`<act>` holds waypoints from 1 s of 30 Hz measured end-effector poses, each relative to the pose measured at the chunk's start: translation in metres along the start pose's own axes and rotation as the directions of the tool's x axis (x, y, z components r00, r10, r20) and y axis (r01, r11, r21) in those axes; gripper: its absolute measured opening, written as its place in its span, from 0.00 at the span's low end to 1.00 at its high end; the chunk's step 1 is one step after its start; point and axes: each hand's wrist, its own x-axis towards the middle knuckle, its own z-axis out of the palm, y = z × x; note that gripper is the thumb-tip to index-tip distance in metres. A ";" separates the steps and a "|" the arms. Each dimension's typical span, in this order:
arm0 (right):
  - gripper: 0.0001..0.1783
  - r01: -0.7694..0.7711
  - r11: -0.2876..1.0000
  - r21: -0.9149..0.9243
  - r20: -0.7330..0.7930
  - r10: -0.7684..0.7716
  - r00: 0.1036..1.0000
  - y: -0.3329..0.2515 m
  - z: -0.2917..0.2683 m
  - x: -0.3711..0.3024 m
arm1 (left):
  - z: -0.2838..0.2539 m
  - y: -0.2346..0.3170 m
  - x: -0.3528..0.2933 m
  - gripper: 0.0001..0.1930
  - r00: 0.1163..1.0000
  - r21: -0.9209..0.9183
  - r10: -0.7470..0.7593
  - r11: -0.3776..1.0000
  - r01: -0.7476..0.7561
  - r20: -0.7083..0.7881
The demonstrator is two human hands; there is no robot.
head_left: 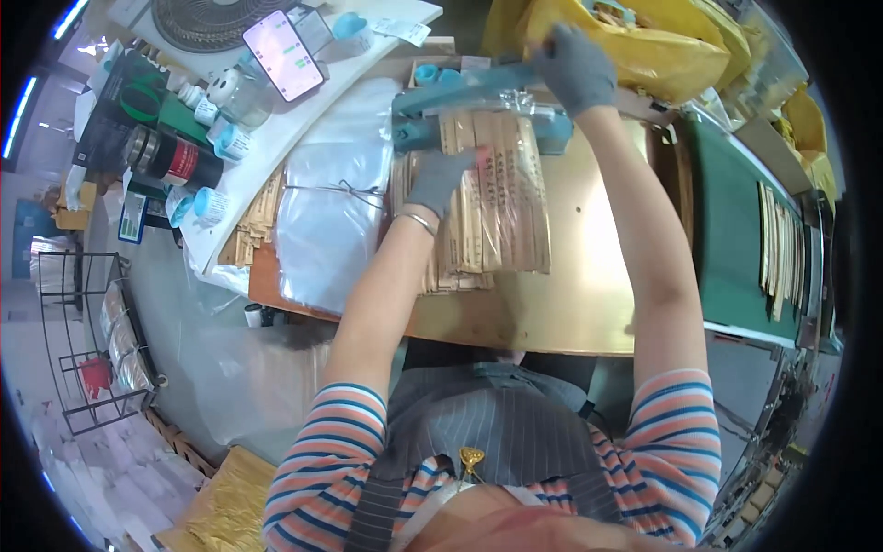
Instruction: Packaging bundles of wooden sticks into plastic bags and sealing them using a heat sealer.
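Note:
On the bench lies a clear plastic bag of long, narrow tan printed sticks or slips (515, 198), its top end at a teal bag sealer (418, 134). My left hand (443, 180), in a grey glove, grips the left side of this bag, fingers pointing right. The sealer's long lever (469, 89) is raised and blurred. At the lever's right end is my right hand (577, 72), also gloved in grey, with its fingers curled. More tan sticks (455, 281) lie under and left of the bag. Beside them is a stack of clear plastic bags (333, 216) tied with dark string.
A white shelf (354, 78) on the left carries a phone (283, 55), a glass jar (241, 99), a dark thermos (173, 156) and blue-lidded cups. Yellow bags (644, 51) stand behind the sealer. Right of the brass-coloured worktop (589, 276), a green surface (727, 221) bears a row of sticks (780, 248).

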 end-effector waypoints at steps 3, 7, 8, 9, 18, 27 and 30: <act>0.15 -0.109 0.942 -0.317 0.094 0.146 0.985 0.062 0.036 -0.029 | 0.024 0.015 -0.014 0.27 0.998 0.078 -0.031 0.997 0.027 0.050; 0.12 -0.142 0.970 -0.198 0.140 0.171 0.975 0.067 0.048 -0.036 | 0.017 0.016 -0.020 0.25 0.998 0.151 -0.057 0.987 0.050 0.041; 0.11 -0.123 0.973 -0.197 0.132 0.150 0.980 0.065 0.048 -0.033 | 0.016 0.019 -0.020 0.25 0.998 0.135 -0.053 0.990 0.046 0.046; 0.11 -0.127 0.972 -0.200 0.135 0.155 0.979 0.064 0.049 -0.033 | 0.017 0.023 -0.023 0.25 0.997 0.110 -0.022 0.994 0.015 0.068; 0.20 -0.239 0.970 0.030 0.205 0.228 0.952 0.062 0.032 -0.048 | 0.013 0.026 -0.024 0.26 0.992 0.045 0.059 0.997 -0.064 0.112; 0.38 -0.669 0.447 0.594 0.637 0.248 0.730 -0.048 0.068 -0.208 | -0.038 -0.001 -0.087 0.35 0.921 0.529 0.327 0.830 -0.174 -0.211; 0.32 -0.928 0.123 0.352 0.936 -0.029 0.352 -0.071 0.033 -0.197 | -0.068 -0.010 -0.115 0.36 0.960 0.232 -0.006 0.970 0.074 -0.281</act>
